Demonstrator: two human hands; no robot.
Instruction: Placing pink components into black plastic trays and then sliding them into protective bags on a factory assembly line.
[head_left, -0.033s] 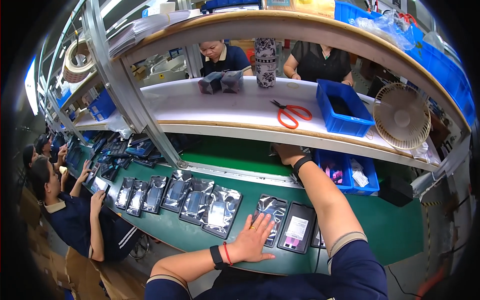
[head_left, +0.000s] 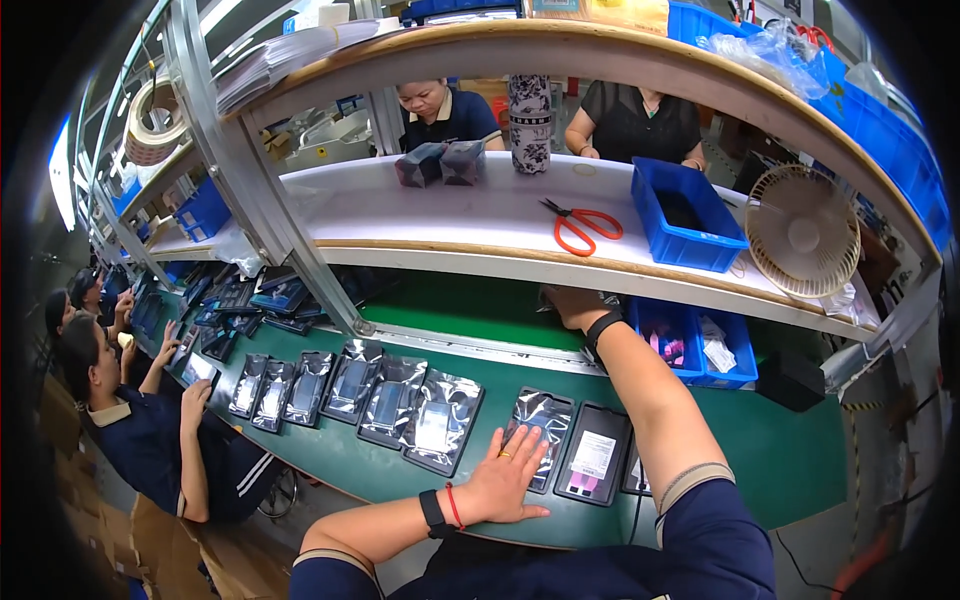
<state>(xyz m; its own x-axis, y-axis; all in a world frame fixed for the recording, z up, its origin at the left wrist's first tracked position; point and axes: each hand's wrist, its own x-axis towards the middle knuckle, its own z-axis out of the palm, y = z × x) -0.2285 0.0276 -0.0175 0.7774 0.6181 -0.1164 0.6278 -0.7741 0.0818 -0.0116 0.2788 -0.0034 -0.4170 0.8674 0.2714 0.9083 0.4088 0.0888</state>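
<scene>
My left hand (head_left: 500, 482) lies flat with fingers spread. Its fingertips rest on a black tray in shiny clear film (head_left: 543, 410). Beside that tray is an uncovered black tray (head_left: 594, 455) holding a white printed label and pink pieces. Part of another black tray (head_left: 637, 478) shows under my right forearm. Reaching forward beneath the shelf edge, my right hand (head_left: 574, 308) has its fingers mostly hidden. Bits of shiny film show by it, but whether it grips them I cannot tell. To the left stand several film-wrapped black trays (head_left: 440, 425) in a row.
Blue bins (head_left: 725, 352) sit right of my right hand, under the shelf (head_left: 450, 250). On the shelf are red-handled scissors (head_left: 580, 228), a blue bin (head_left: 690, 215), a fan (head_left: 803, 232) and a patterned bottle (head_left: 530, 125). Co-workers sit at left and opposite. A metal post (head_left: 285, 225) stands left.
</scene>
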